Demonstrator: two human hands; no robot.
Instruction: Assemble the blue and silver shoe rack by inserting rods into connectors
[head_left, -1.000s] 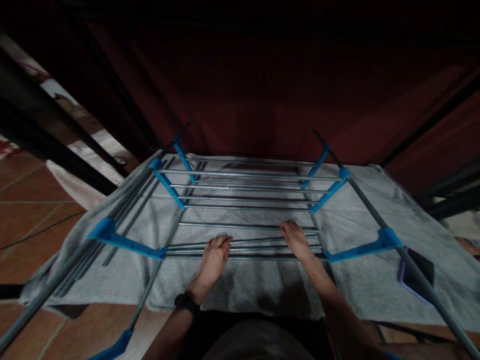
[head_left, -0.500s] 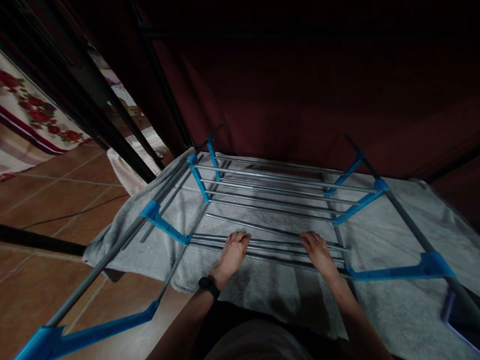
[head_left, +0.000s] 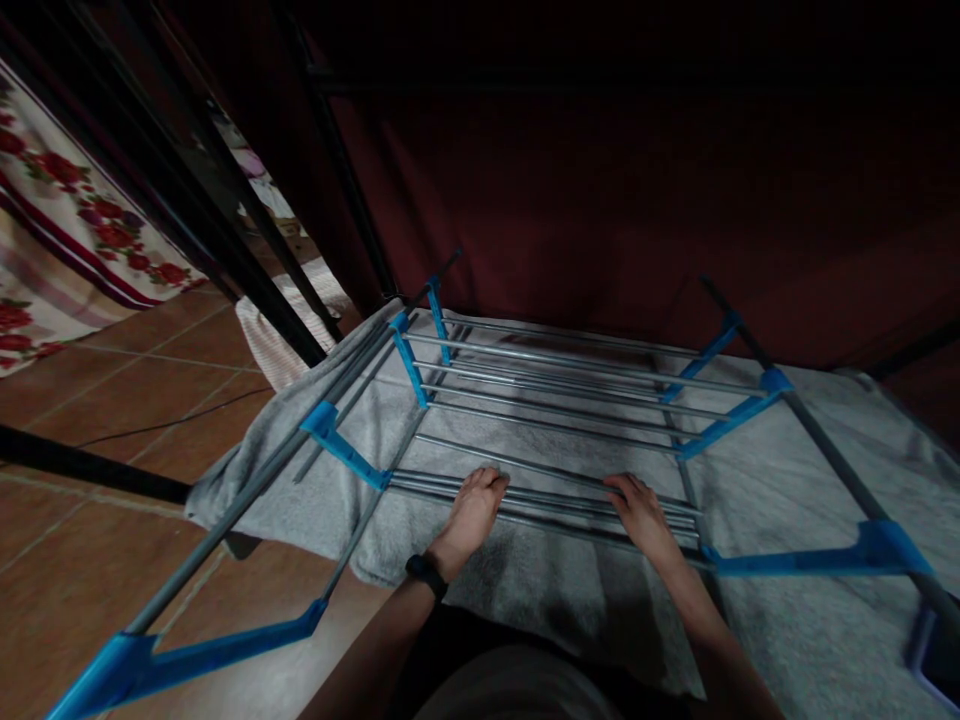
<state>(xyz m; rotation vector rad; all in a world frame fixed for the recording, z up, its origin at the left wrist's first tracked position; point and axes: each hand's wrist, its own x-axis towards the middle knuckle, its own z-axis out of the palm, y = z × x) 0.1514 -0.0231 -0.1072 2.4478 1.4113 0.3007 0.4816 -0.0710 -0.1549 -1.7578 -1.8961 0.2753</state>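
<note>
A rack frame of grey metal tubes and blue plastic brackets (head_left: pixel 347 452) lies in front of me. Several thin metal tubes (head_left: pixel 427 484) lie bunched side by side across its near part. My left hand (head_left: pixel 477 505), with a dark band on the wrist, has its fingers curled down over these tubes. A single metal tube (head_left: pixel 517 461) lies at a slant just behind the bunch. My right hand (head_left: pixel 637 508) has its fingers closed over that slanted tube towards its right end. Both sets of fingertips are partly hidden.
Under the rack spreads a grey blanket (head_left: pixel 810 460). Long side tubes (head_left: pixel 832 455) run along both sides, and several crossbars span the far part. A dark red curtain (head_left: pixel 600 220) hangs behind. A phone-like object (head_left: pixel 934 650) lies at right; tiled floor (head_left: pixel 150 400) shows at left.
The whole view has shifted slightly, so the rack appears a little further right and lower. Both hands stay at nearly the same places on the tubes.
</note>
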